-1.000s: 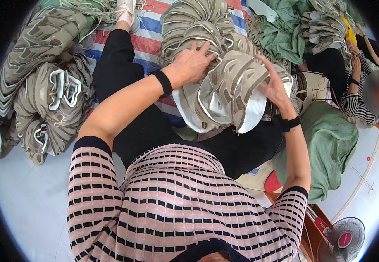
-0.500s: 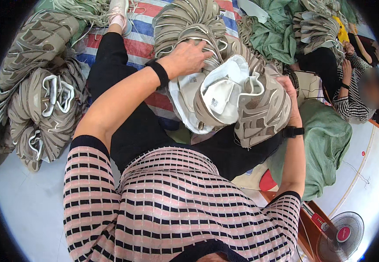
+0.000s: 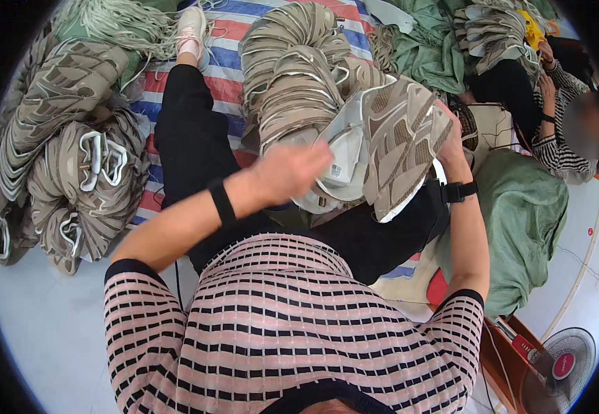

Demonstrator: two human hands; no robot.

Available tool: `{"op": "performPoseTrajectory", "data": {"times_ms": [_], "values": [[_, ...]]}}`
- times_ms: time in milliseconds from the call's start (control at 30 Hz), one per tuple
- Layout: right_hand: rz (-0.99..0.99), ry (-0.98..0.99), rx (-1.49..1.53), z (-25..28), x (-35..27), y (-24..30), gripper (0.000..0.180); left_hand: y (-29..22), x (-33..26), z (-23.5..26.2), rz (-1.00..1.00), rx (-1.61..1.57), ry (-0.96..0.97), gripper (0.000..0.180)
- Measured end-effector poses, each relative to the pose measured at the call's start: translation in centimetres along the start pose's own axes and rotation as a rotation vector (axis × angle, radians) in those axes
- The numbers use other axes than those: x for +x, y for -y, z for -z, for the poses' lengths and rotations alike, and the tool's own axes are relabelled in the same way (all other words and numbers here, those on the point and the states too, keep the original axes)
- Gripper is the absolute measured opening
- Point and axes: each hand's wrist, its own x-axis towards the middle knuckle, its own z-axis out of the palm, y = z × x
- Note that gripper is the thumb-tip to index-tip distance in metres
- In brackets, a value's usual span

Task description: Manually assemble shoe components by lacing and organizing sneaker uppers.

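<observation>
A grey-beige shoe upper (image 3: 404, 134) stands tilted in front of the person's torso, its far side against a long bundle of nested uppers (image 3: 289, 86) and its lower tip overlapping the thigh of the black trousers (image 3: 365, 248). The right hand (image 3: 454, 138) has its grip clamped on the upper's right edge, with the forearm between that edge and a green sack (image 3: 517, 228). The left hand (image 3: 291, 172) is blurred at the left of the pale lining (image 3: 355, 141); whether its fingers are apart or together, or touching the lining, I cannot tell. On the left, a strip of striped sheet (image 3: 154, 103) runs between the outstretched leg and the heaped bundles (image 3: 85, 183), giving that elbow some width, and pale floor (image 3: 58, 324) spreads below them. The right side is tighter, with the sack near the forearm, a fan (image 3: 563, 362) below it and a co-worker in a striped top (image 3: 555, 160) beyond. A small label (image 3: 337, 170) with dark print sits on the lining, too small to read; the fan's hub carries a round pink badge with pale lettering
</observation>
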Motion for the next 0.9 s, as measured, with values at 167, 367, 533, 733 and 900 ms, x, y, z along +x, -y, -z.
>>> {"op": "performPoseTrajectory", "data": {"times_ms": [167, 367, 533, 733, 900], "values": [[-0.080, 0.027, 0.203, 0.7, 0.9, -0.6, 0.042, -3.1, -1.8, -4.7, 0.107, -0.158, 0.364, 0.022], [0.102, 0.180, -0.105, -0.4, -0.9, 3.2, 0.034, 0.9, 0.4, 4.7, 0.050, 0.070, 0.365, 0.028], [0.212, 0.349, -0.213, -2.9, -0.4, 4.6, 0.040, 3.8, 4.4, 8.4, -0.221, 0.233, 0.320, 0.018], [0.307, 0.411, -0.363, -6.0, -0.8, 6.2, 0.038, 4.2, 7.2, 6.0, -0.328, 0.067, 0.323, 0.022], [0.271, 0.410, -0.478, -6.0, -0.9, 5.9, 0.048, 4.6, 7.1, 5.7, -0.294, -0.007, 0.182, 0.021]]}}
